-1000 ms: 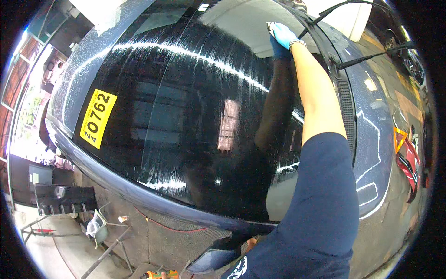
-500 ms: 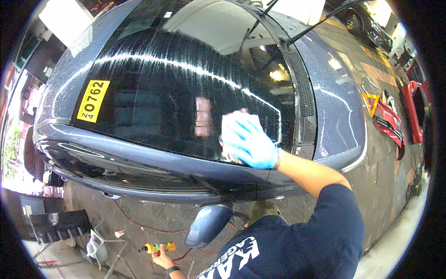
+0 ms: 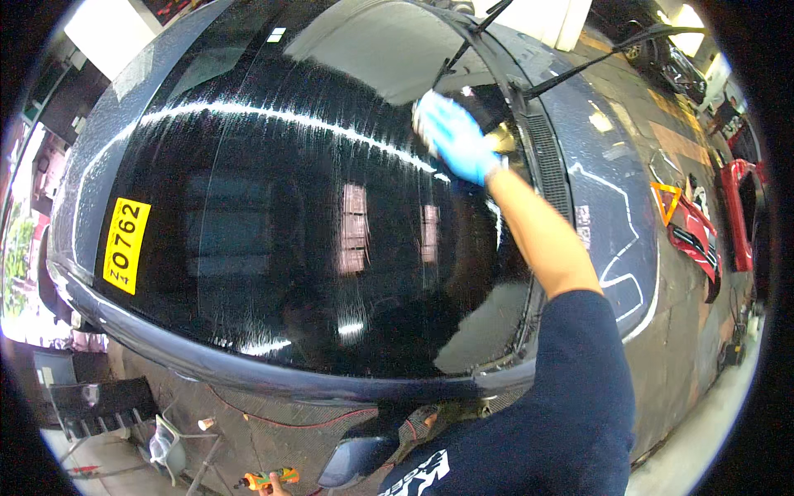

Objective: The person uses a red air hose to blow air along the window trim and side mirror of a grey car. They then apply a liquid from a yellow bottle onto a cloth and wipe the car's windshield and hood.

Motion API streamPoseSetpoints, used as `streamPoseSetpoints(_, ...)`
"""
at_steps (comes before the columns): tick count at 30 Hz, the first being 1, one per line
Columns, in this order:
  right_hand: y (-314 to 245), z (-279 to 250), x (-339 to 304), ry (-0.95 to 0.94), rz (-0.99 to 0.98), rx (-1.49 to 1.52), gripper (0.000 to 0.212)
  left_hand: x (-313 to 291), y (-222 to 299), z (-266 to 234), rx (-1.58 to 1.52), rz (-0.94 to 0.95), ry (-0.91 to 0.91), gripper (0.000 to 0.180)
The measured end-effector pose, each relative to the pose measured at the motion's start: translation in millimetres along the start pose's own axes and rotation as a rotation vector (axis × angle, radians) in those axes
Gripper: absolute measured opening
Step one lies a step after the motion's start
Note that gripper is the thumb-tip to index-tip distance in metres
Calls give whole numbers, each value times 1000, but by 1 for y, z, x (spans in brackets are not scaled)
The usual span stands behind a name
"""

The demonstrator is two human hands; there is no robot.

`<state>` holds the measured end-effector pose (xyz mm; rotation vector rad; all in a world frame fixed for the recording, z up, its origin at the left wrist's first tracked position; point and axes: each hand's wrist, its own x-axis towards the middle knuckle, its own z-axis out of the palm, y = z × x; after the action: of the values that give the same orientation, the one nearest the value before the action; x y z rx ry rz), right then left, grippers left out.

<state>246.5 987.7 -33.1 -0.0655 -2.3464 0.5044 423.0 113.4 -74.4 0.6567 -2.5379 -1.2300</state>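
Observation:
My right hand (image 3: 460,142), in a blue glove, presses a whitish cloth (image 3: 424,124) against the dark windshield (image 3: 314,198) of a blue-grey car. Its fingers lie over the cloth, pointing up and left, and cover most of it. Streaks of wet residue run across the glass around the bright reflected line. At the bottom edge, my bare left hand (image 3: 273,489) grips an orange and yellow bottle (image 3: 281,477) with a black nozzle; most of that hand is cut off by the frame. A yellow sticker (image 3: 126,246) is on the glass at the left.
Raised wiper arms (image 3: 571,73) stick up beyond the glass. The side mirror (image 3: 356,459) juts out close to my body. A red hose (image 3: 314,423) lies on the floor. At the lower left stands a black rack (image 3: 103,405); at the right are red car parts (image 3: 693,240) and an orange triangle (image 3: 664,201).
My right hand has swept the cloth from the near lower part of the windshield up toward the wipers. The view has shifted, and my left hand with the bottle sits lower in it.

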Motion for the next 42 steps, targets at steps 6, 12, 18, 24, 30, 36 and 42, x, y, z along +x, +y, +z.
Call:
streamPoseSetpoints(6,175,21,100,12,5,-293,40,-7,9,-33,28,-14,-45,73)
streamPoseSetpoints(12,236,18,80,32,531,-136,59,-7,-24,-48,133,36,10,78)
streamPoseSetpoints(18,156,-30,-16,16,220,16,38,-11,24,-17,36,-101,-140,69)
streamPoseSetpoints(24,-74,-35,-90,9,-116,-260,42,43,-90,-23,-62,66,-77,31)
streamPoseSetpoints(30,-219,-87,-244,-141,-167,-433,49,20,-101,-33,-194,41,-158,35)
streamPoseSetpoints(36,-248,-73,-300,-92,199,-409,52,6,-76,-26,-89,38,-144,38)
streamPoseSetpoints(42,-153,-62,-254,-67,322,-625,57,33,-76,-15,-31,81,-45,40)
